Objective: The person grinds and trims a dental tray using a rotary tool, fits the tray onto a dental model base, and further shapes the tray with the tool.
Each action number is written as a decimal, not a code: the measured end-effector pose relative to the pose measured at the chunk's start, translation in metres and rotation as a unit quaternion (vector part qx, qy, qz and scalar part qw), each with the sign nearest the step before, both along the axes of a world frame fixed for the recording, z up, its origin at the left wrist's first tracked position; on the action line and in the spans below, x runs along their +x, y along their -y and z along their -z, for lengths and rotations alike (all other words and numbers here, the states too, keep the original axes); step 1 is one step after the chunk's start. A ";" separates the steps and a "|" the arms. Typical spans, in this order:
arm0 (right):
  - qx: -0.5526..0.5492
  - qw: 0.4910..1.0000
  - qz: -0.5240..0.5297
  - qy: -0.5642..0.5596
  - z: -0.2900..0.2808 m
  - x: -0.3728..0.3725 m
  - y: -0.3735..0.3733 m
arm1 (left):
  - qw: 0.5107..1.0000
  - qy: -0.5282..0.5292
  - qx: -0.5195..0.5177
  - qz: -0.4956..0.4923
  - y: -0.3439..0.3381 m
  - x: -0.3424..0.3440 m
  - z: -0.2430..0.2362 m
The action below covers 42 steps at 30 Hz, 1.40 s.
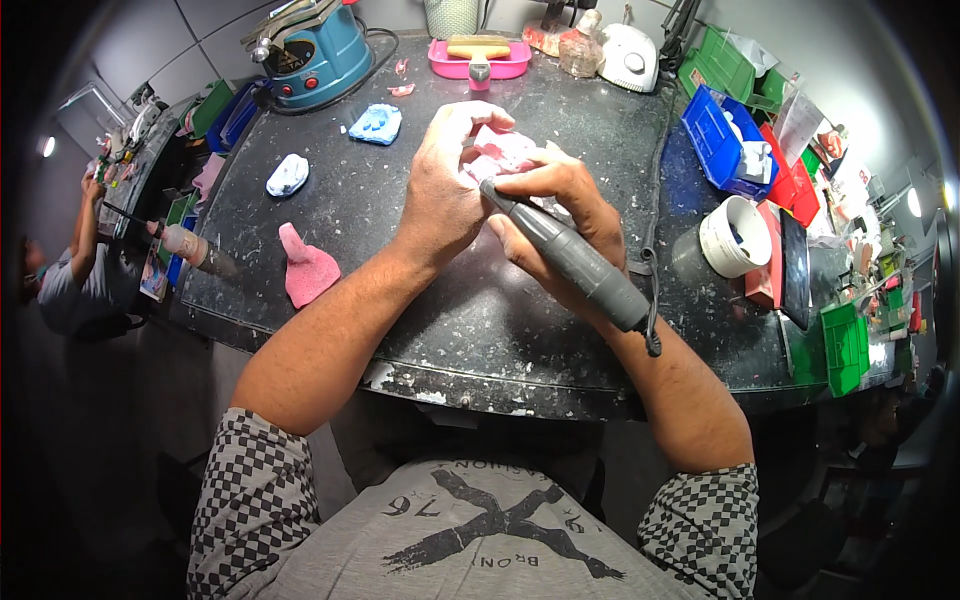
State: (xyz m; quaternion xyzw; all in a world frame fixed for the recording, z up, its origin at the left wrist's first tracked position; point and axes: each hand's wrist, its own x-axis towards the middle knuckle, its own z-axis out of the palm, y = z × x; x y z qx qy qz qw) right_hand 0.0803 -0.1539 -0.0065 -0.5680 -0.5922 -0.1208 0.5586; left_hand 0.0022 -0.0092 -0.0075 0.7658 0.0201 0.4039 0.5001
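Observation:
My left hand (pixel 440 190) is closed around a small pink piece (pixel 500 150) that looks like a denture base, raised above the dark bench. In my right hand (pixel 578 200) lies a dark grey rotary handpiece (pixel 590 270), its cord end pointing back toward my right wrist. The handpiece's front end reaches the near side of the pink piece. Fingers hide the bur and part of the piece, so contact cannot be made out. Left of my forearm rests a pink molded pad (pixel 308 268). Farther off lie a white-blue lump (pixel 288 175) and a blue block (pixel 376 124).
At the back stand a blue machine (pixel 320 60) and a pink tray (pixel 510 62) with a brush on it. To the right are a blue bin (pixel 725 140), a white tub (pixel 735 237) and a green bin (pixel 845 345). Another person (pixel 85 260) works at far left.

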 end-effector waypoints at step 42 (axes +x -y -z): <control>-0.074 0.984 0.088 -0.133 -0.003 0.068 0.019 | 0.783 -0.480 0.267 -0.293 -0.257 -0.021 -0.004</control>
